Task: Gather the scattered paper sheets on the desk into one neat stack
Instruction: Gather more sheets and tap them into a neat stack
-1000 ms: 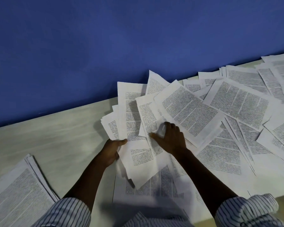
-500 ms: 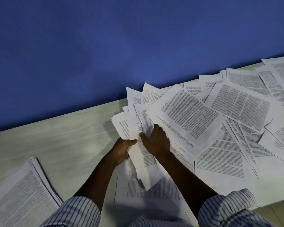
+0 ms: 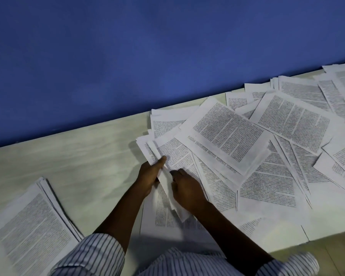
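Now the left hand (image 3: 149, 174) and right hand (image 3: 187, 190) have drawn together, both clasping one gathered sheaf (image 3: 167, 183), yet many loose sheets (image 3: 227, 132) still await the stack (image 3: 34, 220).

Hands at a sheaf (image 3: 168, 186) over a desk (image 3: 78, 156)
Left hand (image 3: 149, 174) pinches it, thumb on top; right hand (image 3: 187, 189) lies against it, grip unclear. Loose sheets (image 3: 267, 176) overlap rightward; a stack (image 3: 34, 226) sits far left.
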A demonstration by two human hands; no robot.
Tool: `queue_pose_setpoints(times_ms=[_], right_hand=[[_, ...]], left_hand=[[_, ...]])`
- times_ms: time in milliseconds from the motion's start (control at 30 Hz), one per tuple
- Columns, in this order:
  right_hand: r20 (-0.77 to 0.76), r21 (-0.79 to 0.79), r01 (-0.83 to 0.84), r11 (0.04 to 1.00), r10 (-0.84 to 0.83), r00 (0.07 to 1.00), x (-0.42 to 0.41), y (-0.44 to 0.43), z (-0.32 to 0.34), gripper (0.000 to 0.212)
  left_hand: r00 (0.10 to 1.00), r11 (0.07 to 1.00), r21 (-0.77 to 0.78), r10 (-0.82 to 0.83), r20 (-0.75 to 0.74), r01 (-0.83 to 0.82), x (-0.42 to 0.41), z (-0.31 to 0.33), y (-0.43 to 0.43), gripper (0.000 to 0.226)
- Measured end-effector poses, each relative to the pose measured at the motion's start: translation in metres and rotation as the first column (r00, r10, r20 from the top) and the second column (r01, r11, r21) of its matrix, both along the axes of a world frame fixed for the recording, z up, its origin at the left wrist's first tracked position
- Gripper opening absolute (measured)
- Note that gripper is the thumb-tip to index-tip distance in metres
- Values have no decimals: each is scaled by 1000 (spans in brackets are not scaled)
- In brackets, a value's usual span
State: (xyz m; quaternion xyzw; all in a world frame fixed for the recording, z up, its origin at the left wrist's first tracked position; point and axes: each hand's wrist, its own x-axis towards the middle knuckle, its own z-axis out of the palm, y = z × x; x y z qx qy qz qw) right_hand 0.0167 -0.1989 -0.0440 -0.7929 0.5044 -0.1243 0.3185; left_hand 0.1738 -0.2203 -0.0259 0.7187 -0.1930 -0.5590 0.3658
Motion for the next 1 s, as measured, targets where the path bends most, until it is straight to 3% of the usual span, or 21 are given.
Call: queue_pose_setpoints(times_ms=[67,167,333,433,500,600,700,767,867,1000], right_hand=[[11,91,-53,994,52,999,-9,10,-5,50],[31,177,-68,982,63,997,-25,9,-6,56],[118,227,147,963,-177,977,-33,-14,15,42],[161,221,277,935,-315,935,-16,-31,23,44],[236,259,217,941,-279,931,-1,-39,27,44],[255,294,106,950,-185,949,7,-41,30,39],[129,84,255,963,-265,956,-12,-32,22,42],[-94,-135,329,935,-343,935,-31,-29,11,54],[-405,-93,334,938,-342,848,-50,-23,-1,82],[-517,-66,314,947,-302,801,-51,-22,-7,92]], left_hand=[[1000,1000,-9,-2,-22,2,1,-2,6,32],[982,1000,-27,-8,-189,3,6,-1,16,35],[972,999,6,33,-232,-32,2,-2,19,41],[979,997,44,71,-189,-63,-4,-1,17,66],[976,997,34,70,-204,-64,-7,-7,11,80],[980,999,29,50,-193,-45,-10,-4,4,63],[999,999,13,-38,12,38,-13,-2,1,40],[996,998,45,-36,77,32,-15,-8,1,27],[999,998,58,30,-36,-28,-17,-14,5,24],[991,999,18,46,-129,-44,-16,-19,8,26]])
